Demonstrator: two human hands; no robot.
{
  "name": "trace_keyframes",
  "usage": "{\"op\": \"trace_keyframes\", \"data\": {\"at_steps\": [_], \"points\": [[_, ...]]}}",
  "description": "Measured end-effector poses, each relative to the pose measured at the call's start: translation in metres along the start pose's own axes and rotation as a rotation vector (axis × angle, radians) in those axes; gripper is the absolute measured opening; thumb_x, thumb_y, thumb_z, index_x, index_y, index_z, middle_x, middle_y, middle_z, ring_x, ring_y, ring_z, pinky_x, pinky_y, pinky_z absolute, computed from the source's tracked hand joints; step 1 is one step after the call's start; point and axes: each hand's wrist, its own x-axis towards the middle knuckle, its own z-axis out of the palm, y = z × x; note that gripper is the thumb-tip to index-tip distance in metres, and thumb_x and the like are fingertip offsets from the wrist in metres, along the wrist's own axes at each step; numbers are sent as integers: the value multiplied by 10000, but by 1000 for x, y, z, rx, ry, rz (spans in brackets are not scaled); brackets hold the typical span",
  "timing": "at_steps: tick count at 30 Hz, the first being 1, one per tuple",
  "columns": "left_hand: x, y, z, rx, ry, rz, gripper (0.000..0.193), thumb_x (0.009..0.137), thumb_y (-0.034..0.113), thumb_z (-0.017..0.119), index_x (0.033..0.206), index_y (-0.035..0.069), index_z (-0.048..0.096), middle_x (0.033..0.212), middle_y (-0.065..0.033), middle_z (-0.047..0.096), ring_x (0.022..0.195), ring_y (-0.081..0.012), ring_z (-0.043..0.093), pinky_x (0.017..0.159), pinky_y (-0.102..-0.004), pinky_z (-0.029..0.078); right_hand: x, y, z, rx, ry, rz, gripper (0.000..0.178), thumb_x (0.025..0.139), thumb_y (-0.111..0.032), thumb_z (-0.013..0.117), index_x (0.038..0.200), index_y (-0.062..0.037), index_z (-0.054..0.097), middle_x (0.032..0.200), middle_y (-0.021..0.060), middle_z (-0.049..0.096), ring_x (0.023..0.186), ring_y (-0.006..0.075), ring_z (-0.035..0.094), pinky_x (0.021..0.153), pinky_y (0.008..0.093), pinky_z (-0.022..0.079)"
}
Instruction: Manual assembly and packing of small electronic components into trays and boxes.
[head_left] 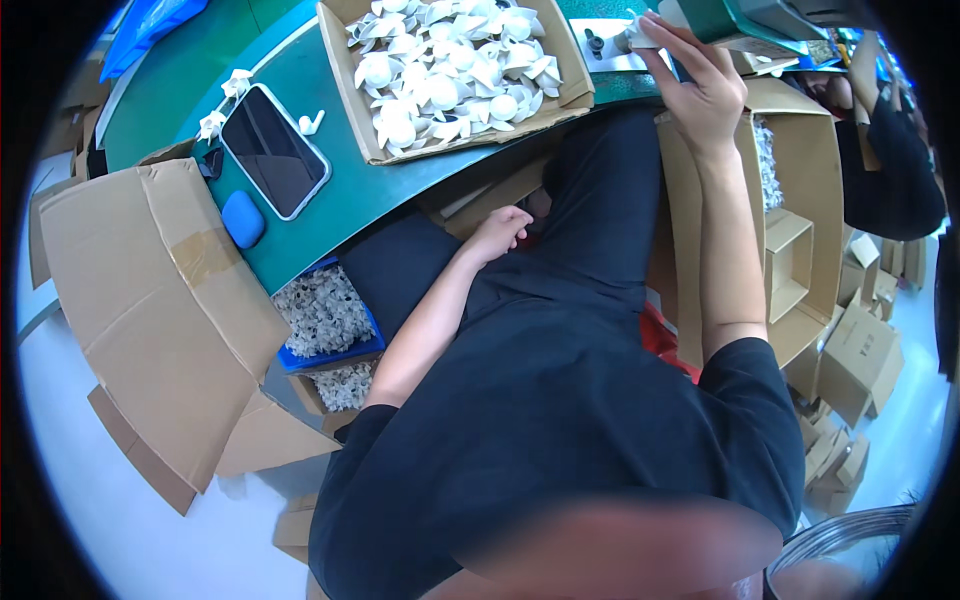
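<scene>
My right hand (703,92) reaches to the far edge of the bench, thumb and fingers pinching a small white plastic part (643,36). The part sits at a small metal fixture (597,45) on a pale plate, beside a green machine (735,25). Over my lap is my left hand (500,235), its fingers curled closed. Whatever those fingers hold, if anything, is hidden. A shallow cardboard tray (470,140) full of white plastic parts (440,70) stands on the green bench in front of me.
On the green bench (300,245) lie a phone (275,150), a blue case (242,219) and loose white parts (312,123). A blue bin (335,352) of small grey pieces is below left. Open cartons (165,300) flank me; another person (890,160) is at far right.
</scene>
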Motion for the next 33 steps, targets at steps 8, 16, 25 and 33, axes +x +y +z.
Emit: {"op": "trace_keyframes", "data": {"at_steps": [8, 16, 25, 33], "points": [[13, -5, -5, 28, -19, 4, 283, 1044, 285, 533, 1202, 83, 653, 888, 27, 625, 666, -55, 529, 570, -235, 435, -10, -2, 21, -58, 236, -237, 366, 742, 22, 865, 1095, -51, 800, 1077, 73, 770, 970, 187, 721, 860, 302, 594], [21, -5, 0, 59, 0, 46, 285, 1034, 277, 534, 1165, 62, 669, 867, 8, 633, 657, -79, 540, 567, -247, 448, -10, -12, 8, -153, 193, -252, 349, 787, 73, 803, 1116, -41, 790, 1131, 89, 758, 988, 206, 719, 899, 311, 574], [17, -18, 12, 95, 25, 65, 261, 1004, 251, 580, 1098, 34, 690, 845, -43, 682, 670, -128, 604, 614, -295, 494, -9, 70, -9, 659, 344, 511, 85, 893, 2, 679, 969, 16, 714, 995, 73, 734, 856, 161, 659, 780, 317, 517], [17, -15, -3, 84, 69, -3, 257, 1038, 259, 534, 1150, 71, 668, 854, 9, 631, 639, -82, 544, 551, -256, 448, -19, 110, 38, 415, 23, 809, 164, 880, -77, 682, 1030, -14, 696, 897, 85, 738, 759, 211, 680, 691, 344, 521]]}}
